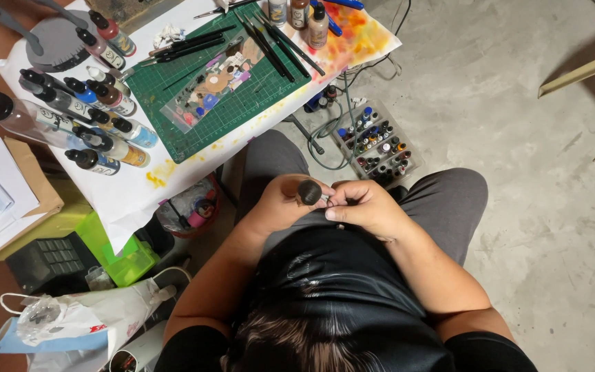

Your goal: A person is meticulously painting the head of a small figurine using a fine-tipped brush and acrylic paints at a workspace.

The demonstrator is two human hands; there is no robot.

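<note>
Left hand is closed around a small dark round-headed object, held over the lap. Right hand has fingers curled narrow, pinching at the object's side; what it grips is too small to tell. On the floor beyond the knees, a clear compartment tray holds upright small paint bottles. On the table, dropper bottles lie beside a green cutting mat.

hobby paint workshop | cutting mat | paint bottles | brushes
</note>
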